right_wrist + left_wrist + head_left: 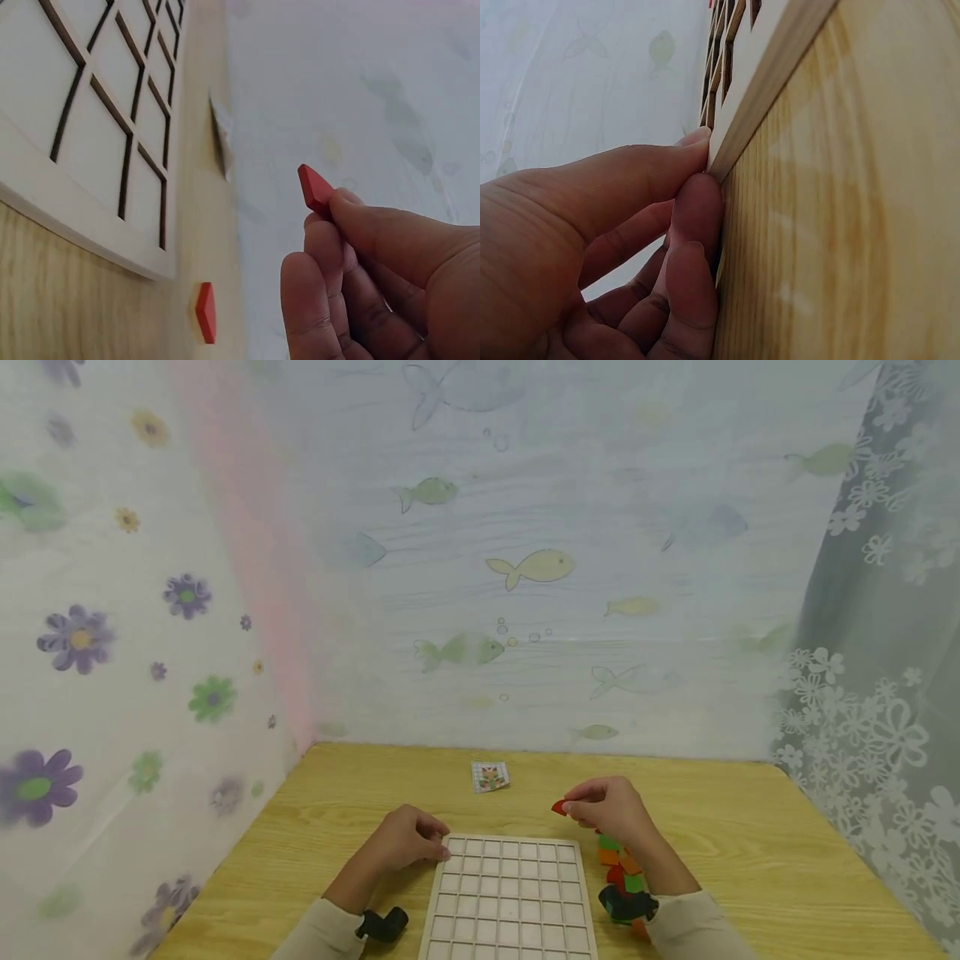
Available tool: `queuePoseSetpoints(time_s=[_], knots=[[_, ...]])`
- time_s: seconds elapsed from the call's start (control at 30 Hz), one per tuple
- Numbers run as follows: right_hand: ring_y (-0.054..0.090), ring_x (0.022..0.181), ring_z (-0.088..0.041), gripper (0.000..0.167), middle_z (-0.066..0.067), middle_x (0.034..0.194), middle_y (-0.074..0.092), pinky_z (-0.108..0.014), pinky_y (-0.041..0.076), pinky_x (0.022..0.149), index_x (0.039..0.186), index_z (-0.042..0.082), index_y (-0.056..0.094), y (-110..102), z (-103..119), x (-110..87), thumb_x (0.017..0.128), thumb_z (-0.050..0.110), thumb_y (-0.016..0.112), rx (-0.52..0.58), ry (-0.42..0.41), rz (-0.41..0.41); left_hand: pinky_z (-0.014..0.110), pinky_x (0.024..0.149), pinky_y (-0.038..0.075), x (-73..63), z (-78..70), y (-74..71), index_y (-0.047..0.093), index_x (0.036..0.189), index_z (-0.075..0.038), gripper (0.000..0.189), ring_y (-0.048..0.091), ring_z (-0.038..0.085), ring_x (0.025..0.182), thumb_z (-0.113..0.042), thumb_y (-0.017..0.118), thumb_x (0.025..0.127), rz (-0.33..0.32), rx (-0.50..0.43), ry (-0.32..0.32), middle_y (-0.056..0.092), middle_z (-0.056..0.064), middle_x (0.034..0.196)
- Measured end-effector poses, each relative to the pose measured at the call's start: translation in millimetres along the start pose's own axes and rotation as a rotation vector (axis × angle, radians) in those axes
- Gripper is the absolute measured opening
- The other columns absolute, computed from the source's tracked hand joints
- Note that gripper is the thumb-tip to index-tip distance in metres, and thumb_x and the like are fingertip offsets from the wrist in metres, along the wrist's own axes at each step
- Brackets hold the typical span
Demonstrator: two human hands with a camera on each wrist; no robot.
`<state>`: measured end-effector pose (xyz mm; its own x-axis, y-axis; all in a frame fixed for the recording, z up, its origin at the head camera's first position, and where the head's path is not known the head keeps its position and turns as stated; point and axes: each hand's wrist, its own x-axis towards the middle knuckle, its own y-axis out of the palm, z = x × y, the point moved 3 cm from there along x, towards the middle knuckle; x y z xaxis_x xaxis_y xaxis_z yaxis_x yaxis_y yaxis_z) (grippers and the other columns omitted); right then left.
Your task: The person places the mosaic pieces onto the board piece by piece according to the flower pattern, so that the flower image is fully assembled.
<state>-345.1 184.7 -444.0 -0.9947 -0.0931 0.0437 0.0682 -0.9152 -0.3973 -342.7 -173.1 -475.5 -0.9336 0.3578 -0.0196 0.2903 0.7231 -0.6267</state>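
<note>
A pale wooden grid board (512,838) lies on the table in front of me, its square cells bare where they show. At its far left corner my left hand (408,841) pinches the edge; the left wrist view has the thumb on the rim (742,97) and a fingertip against the side. My right hand (611,810) holds a small red piece (313,189) between thumb and fingers, raised beyond the board's far right corner. Below that hand, another red piece (206,313) lies on the table near the board.
Green, orange and red pieces (609,857) lie in a loose heap right of the board, partly hidden by the right wrist and its black camera mount (626,903). Behind the board lies a small printed pattern card (491,777). Patterned curtains (540,693) hang behind the table (360,785).
</note>
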Motion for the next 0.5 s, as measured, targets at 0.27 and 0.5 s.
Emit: queuePoseSetpoints(time_s=[0.27,0.5], knots=[[0.074,0.082,-0.025,0.019,-0.010,0.096,0.077,-0.039,0.064,0.075,0.104,0.001,0.078,15.2,0.8,0.7,0.091,0.016,0.081,0.021,0.010,0.080,0.031,0.071,0.053,4.0,0.8,-2.9,0.080,0.112,-0.007,0.035,0.061,0.015,0.079,-0.020,0.090,0.082,0.005,0.000,-0.003,0.071,-0.002,0.083],[0.072,0.075,-0.024,0.018,-0.010,0.091,0.078,-0.038,0.062,0.070,0.102,0.001,0.079,25.0,2.2,6.5,0.091,0.016,0.081,-0.007,-0.020,0.133,0.030,0.071,0.053,14.4,6.0,-7.4,0.080,0.111,-0.008,0.033,0.061,0.014,0.078,-0.021,0.089,0.082,0.014,0.002,0.009,0.071,-0.003,0.083]])
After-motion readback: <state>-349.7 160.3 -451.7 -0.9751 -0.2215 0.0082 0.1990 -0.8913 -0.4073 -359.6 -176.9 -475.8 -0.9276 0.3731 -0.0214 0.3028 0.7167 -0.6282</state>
